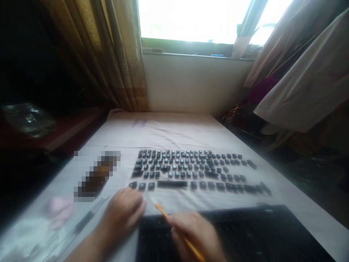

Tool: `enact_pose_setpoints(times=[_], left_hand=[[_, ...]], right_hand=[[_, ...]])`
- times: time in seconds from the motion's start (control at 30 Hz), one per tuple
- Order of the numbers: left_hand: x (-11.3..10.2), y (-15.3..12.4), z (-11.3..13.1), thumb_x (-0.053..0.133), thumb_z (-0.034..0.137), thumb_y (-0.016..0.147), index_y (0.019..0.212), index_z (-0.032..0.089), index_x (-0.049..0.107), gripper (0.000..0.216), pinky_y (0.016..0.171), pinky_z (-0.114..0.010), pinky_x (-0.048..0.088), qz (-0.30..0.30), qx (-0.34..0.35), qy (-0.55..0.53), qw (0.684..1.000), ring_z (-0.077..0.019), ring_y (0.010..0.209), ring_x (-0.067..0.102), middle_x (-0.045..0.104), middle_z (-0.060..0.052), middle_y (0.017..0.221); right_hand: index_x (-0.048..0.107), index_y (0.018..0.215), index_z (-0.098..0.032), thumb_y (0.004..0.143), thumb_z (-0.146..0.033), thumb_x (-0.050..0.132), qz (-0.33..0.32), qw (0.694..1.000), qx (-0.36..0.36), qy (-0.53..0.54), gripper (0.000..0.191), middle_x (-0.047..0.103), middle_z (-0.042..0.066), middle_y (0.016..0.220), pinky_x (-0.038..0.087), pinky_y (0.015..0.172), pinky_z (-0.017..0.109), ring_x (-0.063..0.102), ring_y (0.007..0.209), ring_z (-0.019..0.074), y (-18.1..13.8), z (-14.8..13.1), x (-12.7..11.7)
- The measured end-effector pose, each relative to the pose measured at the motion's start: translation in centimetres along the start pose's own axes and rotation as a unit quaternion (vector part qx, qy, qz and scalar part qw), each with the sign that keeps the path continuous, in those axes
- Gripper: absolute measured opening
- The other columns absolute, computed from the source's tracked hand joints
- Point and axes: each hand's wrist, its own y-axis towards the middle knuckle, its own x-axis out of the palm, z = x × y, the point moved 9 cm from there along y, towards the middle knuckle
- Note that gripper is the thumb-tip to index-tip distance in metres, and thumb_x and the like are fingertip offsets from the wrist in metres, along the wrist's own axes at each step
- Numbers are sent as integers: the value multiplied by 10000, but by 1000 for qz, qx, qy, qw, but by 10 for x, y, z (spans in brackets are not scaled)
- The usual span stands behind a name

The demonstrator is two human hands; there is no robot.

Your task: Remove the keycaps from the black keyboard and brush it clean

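Note:
Many loose black keycaps [191,169] lie in rows on a pale cloth [169,131] over the table, laid out like a keyboard. A black keyboard body [245,233] sits at the near edge. My right hand [196,234] rests on the keyboard's left part, fingers closed round a thin orange stick [163,214] whose tip points up and left. My left hand [124,213] lies curled on the cloth just left of the keyboard, below the nearest row of keycaps. Whether it holds anything is hidden.
A dark tool [84,222] and a pink cloth [58,207] lie at the near left. A blurred-out patch [96,174] lies left of the keycaps. Curtains [117,54] hang behind, a window [196,22] at the back, draped fabric [305,83] at the right.

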Motion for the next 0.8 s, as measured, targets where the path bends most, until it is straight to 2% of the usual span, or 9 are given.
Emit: enact_pose_setpoints(times=[0.13, 0.23, 0.33, 0.43, 0.57, 0.7, 0.8], left_hand=[[-5, 4, 2, 510, 205, 925, 674, 214, 452, 258, 617, -282, 372, 12, 0, -3, 1000, -138, 633, 499, 532, 27, 643], [-12, 7, 4, 507, 224, 933, 674, 213, 459, 264, 606, -273, 390, 21, -1, -9, 1000, -133, 621, 507, 534, 28, 636], [-25, 6, 12, 515, 253, 943, 751, 208, 515, 197, 652, -266, 440, 61, 12, -29, 998, -131, 674, 558, 589, 18, 691], [-41, 3, 32, 548, 318, 942, 927, 188, 598, 139, 718, -275, 481, 123, 70, -57, 988, -139, 751, 601, 658, -10, 796], [-45, 0, 56, 595, 306, 926, 1101, 196, 648, 213, 699, -278, 472, 137, 139, -61, 979, -133, 722, 588, 657, -5, 787], [-46, -1, 63, 602, 275, 918, 1031, 192, 667, 154, 666, -275, 459, 142, 161, -54, 975, -128, 686, 567, 625, -3, 733], [-43, 1, 60, 569, 224, 926, 956, 192, 658, 100, 648, -265, 444, 126, 152, -45, 979, -122, 659, 557, 610, 2, 692]], right_hand=[[608, 1211, -174, 936, -144, 554, -9, 999, 25, -22, 282, 790, 90, 974, 632, 769, 252, 775, 862, 189, -1, 0, -4], [606, 1223, -170, 951, -149, 535, -9, 998, 42, -42, 281, 781, 104, 1016, 627, 805, 266, 764, 917, 200, -1, 1, -7], [611, 1160, -178, 959, -144, 510, -25, 997, 63, -46, 227, 777, 89, 961, 621, 769, 272, 758, 864, 197, 0, 3, -5], [612, 1007, -196, 945, -141, 488, -49, 993, 99, -29, 150, 733, 47, 792, 595, 633, 264, 716, 687, 180, -4, 6, 1], [570, 923, -210, 897, -108, 506, -63, 994, 91, -4, 123, 684, 12, 706, 545, 587, 250, 654, 587, 155, -2, -1, 7], [562, 934, -212, 902, -103, 501, -84, 994, 75, 13, 129, 692, 2, 706, 526, 595, 239, 659, 583, 141, 9, -4, 10], [596, 1087, -212, 902, -192, 573, -115, 989, 86, 31, 187, 743, 25, 829, 553, 636, 276, 701, 665, 172, -15, 0, 4]])
